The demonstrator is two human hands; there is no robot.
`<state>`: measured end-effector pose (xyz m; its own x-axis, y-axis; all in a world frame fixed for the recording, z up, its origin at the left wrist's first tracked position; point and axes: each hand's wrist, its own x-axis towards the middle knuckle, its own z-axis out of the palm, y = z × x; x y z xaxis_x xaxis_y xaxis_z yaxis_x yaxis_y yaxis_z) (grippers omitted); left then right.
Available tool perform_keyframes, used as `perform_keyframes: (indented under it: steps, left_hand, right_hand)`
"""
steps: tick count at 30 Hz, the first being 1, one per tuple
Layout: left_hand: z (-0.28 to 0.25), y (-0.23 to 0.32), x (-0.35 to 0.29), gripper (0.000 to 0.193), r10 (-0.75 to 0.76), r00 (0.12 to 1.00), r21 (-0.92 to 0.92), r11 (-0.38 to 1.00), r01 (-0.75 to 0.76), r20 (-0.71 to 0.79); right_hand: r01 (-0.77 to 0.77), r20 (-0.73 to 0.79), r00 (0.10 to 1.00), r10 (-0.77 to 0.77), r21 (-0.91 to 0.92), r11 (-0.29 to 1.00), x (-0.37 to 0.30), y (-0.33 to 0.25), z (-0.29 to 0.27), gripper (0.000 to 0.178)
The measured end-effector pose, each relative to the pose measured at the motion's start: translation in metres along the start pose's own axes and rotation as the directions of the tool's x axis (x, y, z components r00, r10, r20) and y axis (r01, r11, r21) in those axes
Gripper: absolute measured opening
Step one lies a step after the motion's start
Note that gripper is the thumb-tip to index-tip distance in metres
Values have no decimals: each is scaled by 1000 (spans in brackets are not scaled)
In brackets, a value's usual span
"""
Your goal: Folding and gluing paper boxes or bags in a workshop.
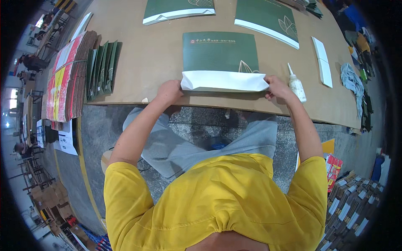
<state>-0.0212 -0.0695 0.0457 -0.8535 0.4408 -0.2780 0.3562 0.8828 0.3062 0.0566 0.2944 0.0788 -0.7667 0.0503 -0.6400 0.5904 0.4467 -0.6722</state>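
Observation:
A green paper bag (217, 52) lies flat in front of me, its white folded end (224, 81) toward me at the table's near edge. My left hand (170, 92) grips the left corner of that white end, fingers closed and partly hidden under it. At the opposite corner, my right hand (276, 87) pinches the paper between thumb and fingers. The white flap stands slightly raised between both hands. Just right of my right hand, a white glue bottle (296, 86) with a pointed nozzle lies on the table.
Two more green bags, one at the upper middle (178, 9) and another farther right (268, 21), lie flat beyond. On the left stand a bundled cardboard stack (69, 77) and folded green bags (102, 69). White strips (321, 62) and a grey-blue cloth (352, 83) lie at right.

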Motion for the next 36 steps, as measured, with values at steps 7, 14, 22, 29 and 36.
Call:
perform_keyframes:
  steps: [7,14,22,29,36]
  left_hand:
    - [4,-6,-9,19,-3,1000,116,993,5,-18]
    - [17,-3,-14,15,162,958,120,983,-136,-236]
    - [15,-21,-27,14,-29,964,-612,777,-144,-264]
    - [2,16,-37,24,-43,963,-415,907,-73,-265]
    - [8,28,-33,24,37,927,-323,932,-167,-372]
  right_hand:
    - [796,-223,391,-893,-406,450,-9,-101,69,19]
    - [753,483,620,-619,-586,298,55,-116,147,13]
    - [713,476,560,-678,-694,101,39,-106,179,16]
    - [669,335,585,-738,-714,206,51,-91,191,15]
    - [646,411,647,-642,-742,176,21,-72,187,25]
